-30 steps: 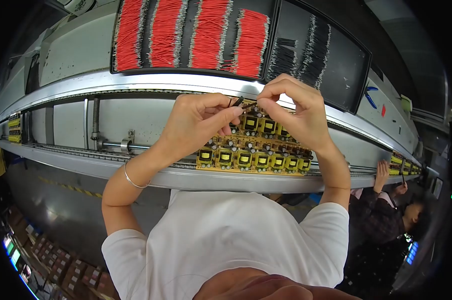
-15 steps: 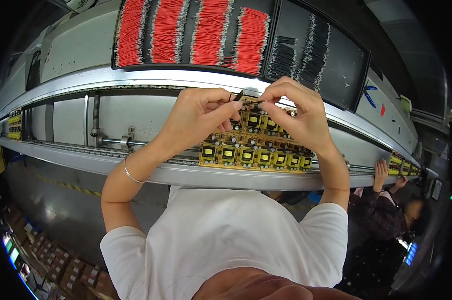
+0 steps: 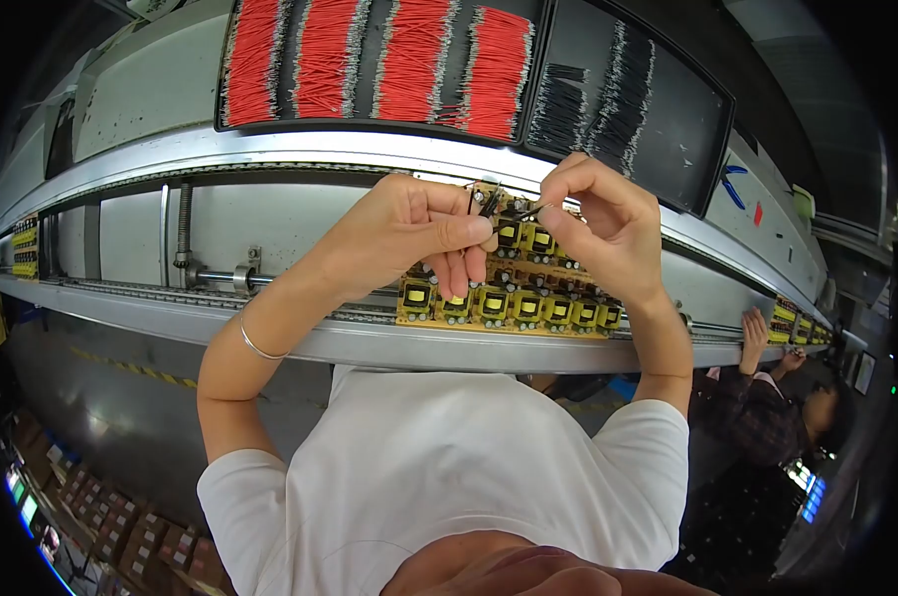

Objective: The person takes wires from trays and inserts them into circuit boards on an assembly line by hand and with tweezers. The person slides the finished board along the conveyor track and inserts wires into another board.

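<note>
My left hand (image 3: 434,233) pinches several short black wires (image 3: 489,204) between thumb and forefinger, above the upper left part of a circuit board panel (image 3: 509,326). My right hand (image 3: 608,223) has thumb and forefinger closed on the end of one black wire (image 3: 519,218), which reaches across toward the left fingertips. Rows of yellow transformers and small round capacitors cover the panel, which rests on the conveyor rails. Both hands hide parts of its upper rows.
Beyond the rail, one tray (image 3: 370,127) holds bundles of red wires (image 3: 409,60); another (image 3: 682,129) holds black wires (image 3: 623,99). Blue-handled pliers (image 3: 734,186) lie at the right. More panels (image 3: 26,246) sit far left. A co-worker's hand (image 3: 754,340) rests on the line at right.
My left hand has shifted slightly right and down, and its lower fingers have extended. My right hand has moved a little right, the black wire still between the hands.
</note>
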A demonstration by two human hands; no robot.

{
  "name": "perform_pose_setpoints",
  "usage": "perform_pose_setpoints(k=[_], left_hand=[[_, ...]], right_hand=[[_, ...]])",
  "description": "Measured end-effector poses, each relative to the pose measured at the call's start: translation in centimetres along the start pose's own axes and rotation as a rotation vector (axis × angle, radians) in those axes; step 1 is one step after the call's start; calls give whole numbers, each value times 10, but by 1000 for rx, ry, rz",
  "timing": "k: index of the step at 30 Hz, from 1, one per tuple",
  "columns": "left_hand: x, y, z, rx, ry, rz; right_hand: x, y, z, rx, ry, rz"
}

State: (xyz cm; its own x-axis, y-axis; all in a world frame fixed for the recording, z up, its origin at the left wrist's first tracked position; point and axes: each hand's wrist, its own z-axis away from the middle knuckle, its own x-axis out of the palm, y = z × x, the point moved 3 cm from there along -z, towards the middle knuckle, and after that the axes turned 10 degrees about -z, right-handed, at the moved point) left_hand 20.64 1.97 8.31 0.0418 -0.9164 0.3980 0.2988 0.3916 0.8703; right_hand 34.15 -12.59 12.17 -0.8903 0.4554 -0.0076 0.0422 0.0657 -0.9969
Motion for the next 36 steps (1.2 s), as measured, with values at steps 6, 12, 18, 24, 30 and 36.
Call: perform_pose_setpoints(k=[6, 12, 18, 24, 30, 36], left_hand=[[0, -13, -3, -51, -62, 62], [-1, -16, -4, -73, -107, 97], [-7, -3, 1, -31, -20, 19], [-15, -6, 1, 56, 208, -91], [-15, -10, 1, 47, 199, -129], [-14, -12, 2, 62, 219, -138]], right_hand=[[7, -2, -1, -98, -73, 131], [1, -10, 3, 15, -65, 106], [-19, -14, 12, -44, 2, 210], [-15, 10, 30, -127, -135, 741], [-14, 17, 36, -114, -114, 855], [-14, 19, 38, -138, -112, 920]])
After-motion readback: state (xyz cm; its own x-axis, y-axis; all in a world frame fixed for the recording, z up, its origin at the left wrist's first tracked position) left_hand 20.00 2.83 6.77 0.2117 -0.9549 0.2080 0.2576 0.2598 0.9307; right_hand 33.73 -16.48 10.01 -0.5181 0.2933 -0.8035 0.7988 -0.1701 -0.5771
